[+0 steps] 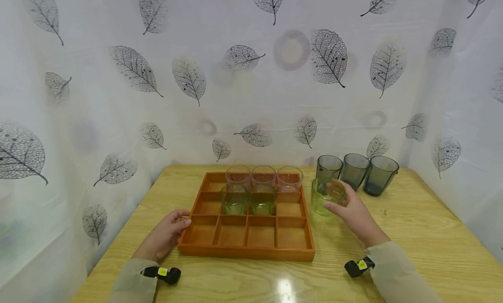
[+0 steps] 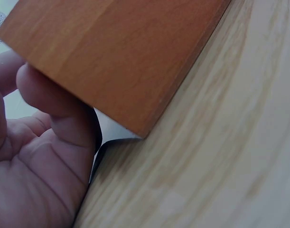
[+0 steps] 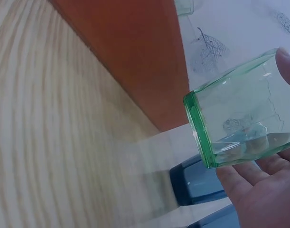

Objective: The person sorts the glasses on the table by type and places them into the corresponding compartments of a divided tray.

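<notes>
Right hand (image 1: 355,213) gripped a pale green glass (image 1: 321,199) from its right side, thumb in front and fingers behind. The glass was just outside the right wall of the wooden tray (image 1: 247,252), near the dark glasses (image 1: 355,170), the leftmost of which it partly overlapped in the head view. Long axis near upright, mouth up; any slight tilt could not be judged. In the right wrist view its base appeared clear of the tabletop (image 1: 342,250). Key relation, as judged: the grip lay to the right of the bare end compartment (image 1: 290,204) in the middle row, roughly level with that row, with the tray's right wall between. That compartment's left neighbours each held a green tumbler (image 1: 235,202); pink-tinted glasses (image 1: 264,174) occupied three compartments of the back row, including the one directly behind it. Right hand was much the nearer to this end. Left hand (image 1: 167,233) was at the opposite end, its fingers loosely bent and touching the tray's left wall; no pinch on it showed.
</notes>
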The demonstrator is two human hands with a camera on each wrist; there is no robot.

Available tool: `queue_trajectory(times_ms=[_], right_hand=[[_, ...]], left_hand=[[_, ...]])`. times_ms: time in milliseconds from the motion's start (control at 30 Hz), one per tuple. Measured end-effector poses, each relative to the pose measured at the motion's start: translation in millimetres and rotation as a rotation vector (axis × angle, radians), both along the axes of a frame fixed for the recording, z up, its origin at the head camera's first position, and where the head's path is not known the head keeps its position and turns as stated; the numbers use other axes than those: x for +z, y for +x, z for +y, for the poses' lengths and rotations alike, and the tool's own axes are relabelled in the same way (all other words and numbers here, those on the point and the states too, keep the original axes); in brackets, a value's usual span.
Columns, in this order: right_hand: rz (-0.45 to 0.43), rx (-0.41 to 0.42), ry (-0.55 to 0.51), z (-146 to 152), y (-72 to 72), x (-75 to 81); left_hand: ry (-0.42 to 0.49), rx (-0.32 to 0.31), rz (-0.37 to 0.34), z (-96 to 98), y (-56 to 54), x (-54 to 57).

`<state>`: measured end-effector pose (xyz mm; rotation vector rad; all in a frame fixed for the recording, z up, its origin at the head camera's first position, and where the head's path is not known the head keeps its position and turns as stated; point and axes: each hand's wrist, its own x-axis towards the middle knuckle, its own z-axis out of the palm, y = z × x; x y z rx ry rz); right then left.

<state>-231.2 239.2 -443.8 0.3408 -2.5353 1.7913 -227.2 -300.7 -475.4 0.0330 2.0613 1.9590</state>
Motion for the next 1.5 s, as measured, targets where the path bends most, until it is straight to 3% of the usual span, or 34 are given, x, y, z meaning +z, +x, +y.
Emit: queue_trajectory(times_ms=[300,667,900,1167,1500], right_hand=[[0.05,0.006,-0.01,-12.3,1.3,15.0],[0.028,0.046,-0.053,-33.6,-7.0,24.0],[0.052,0.064,-0.058,-44.4,-12.5,22.0],[0.002,0.077,-0.102,-58.9,-16.4,18.2],[-0.068,0.039,-0.027,-68.0,-14.7,8.4]], left_hand=[[-0.014,0.0,-0.002,0.1,-0.5,1.0],[-0.029,0.012,-0.01,1.5,0.7,2.8],[-0.036,0.011,-0.009,1.2,-0.3,1.0],[-0.03,0.029,-0.016,1.5,-0.3,0.4],[-0.013,0.024,-0.007,0.7,-0.9,-0.7]])
